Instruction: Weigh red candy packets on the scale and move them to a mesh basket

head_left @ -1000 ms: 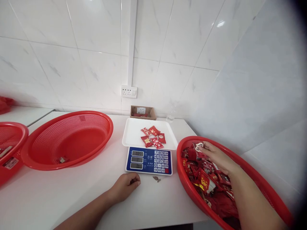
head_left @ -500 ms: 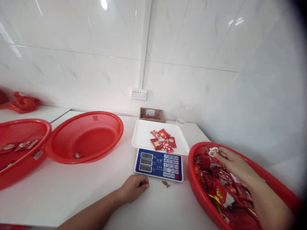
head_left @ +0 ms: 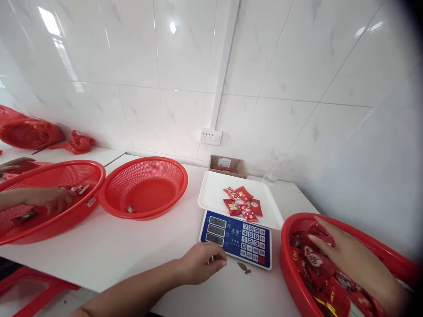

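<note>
Just in front of the blue keypad scale (head_left: 236, 237), my left hand (head_left: 201, 263) rests with its fingers curled together; whether anything small is between them is hidden. My right hand (head_left: 346, 251) reaches into the red basket (head_left: 287, 264) at the right, over red candy packets (head_left: 317, 259). Its thumb stands apart, while its other fingertips are blurred or hidden. Several red packets (head_left: 243, 203) lie on the scale's white tray (head_left: 211, 189).
A round red basket (head_left: 145, 189) holds one small packet. At the left, another person's hand (head_left: 53, 199) is inside a red basket (head_left: 89, 176). A cardboard box (head_left: 243, 167) and clear bottle (head_left: 271, 174) stand behind the scale. A brown scrap (head_left: 243, 267) lies near it.
The view has shifted left, and another person's hands have come into it. My right hand no longer shows the white-and-red packet at its fingertips. The packets on the tray look unchanged.
</note>
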### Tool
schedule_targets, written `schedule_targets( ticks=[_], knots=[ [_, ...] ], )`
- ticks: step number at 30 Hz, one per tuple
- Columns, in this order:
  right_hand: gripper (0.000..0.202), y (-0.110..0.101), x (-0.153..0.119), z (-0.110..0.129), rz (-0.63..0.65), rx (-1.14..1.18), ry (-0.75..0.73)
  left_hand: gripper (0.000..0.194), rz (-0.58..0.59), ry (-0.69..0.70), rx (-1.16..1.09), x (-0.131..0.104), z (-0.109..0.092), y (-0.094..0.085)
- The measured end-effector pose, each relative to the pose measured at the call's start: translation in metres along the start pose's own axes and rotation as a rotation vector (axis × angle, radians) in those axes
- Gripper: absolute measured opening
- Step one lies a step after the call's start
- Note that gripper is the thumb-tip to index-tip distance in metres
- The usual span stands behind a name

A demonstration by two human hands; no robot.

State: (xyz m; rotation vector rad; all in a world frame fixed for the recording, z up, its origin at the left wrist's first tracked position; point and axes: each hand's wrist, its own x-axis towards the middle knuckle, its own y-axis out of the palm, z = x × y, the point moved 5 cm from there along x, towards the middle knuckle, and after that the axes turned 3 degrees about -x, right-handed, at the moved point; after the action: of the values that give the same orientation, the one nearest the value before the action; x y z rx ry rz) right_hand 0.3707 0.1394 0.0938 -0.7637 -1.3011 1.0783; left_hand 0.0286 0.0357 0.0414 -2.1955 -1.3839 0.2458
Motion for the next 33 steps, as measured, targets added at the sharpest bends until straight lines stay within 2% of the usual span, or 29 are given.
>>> schedule_targets(
  ticks=[4, 6, 10, 13, 16, 21, 27, 31, 33],
  knots=[
    [0.064, 0.023, -0.005, 0.063, 0.191, 0.080, -0.178, 0.016, -0.165, 0.219, 0.197, 0.025, -0.038, -0.028],
    [0.066, 0.041, -0.009, 0.076, 0.284, 0.073, -0.181, 0.016, -0.190, 0.295, 0.299, 0.043, -0.052, -0.037],
    [0.067, 0.058, -0.012, 0.075, 0.301, 0.120, -0.186, 0.033, -0.136, 0.374, 0.483, 0.081, -0.062, -0.034],
    [0.067, 0.058, -0.012, 0.070, 0.281, 0.170, -0.195, 0.053, -0.057, 0.309, 0.615, 0.104, -0.056, -0.020],
    [0.067, 0.058, -0.012, 0.068, 0.262, 0.197, -0.188, 0.060, 0.009, 0.204, 0.718, 0.118, -0.048, -0.006],
    [0.068, 0.061, -0.012, 0.069, 0.255, 0.207, -0.203, 0.052, 0.018, 0.164, 0.846, 0.123, -0.043, 0.003],
    [0.064, 0.062, -0.012, 0.067, 0.238, 0.222, -0.230, 0.038, -0.008, 0.204, 0.962, 0.122, -0.042, 0.000],
    [0.060, 0.061, -0.011, 0.068, 0.226, 0.228, -0.239, 0.030, 0.000, 0.165, 0.877, 0.122, -0.038, -0.009],
    [0.059, 0.059, -0.011, 0.069, 0.236, 0.225, -0.238, 0.028, -0.045, 0.110, 0.752, 0.123, -0.036, -0.020]
  ],
)
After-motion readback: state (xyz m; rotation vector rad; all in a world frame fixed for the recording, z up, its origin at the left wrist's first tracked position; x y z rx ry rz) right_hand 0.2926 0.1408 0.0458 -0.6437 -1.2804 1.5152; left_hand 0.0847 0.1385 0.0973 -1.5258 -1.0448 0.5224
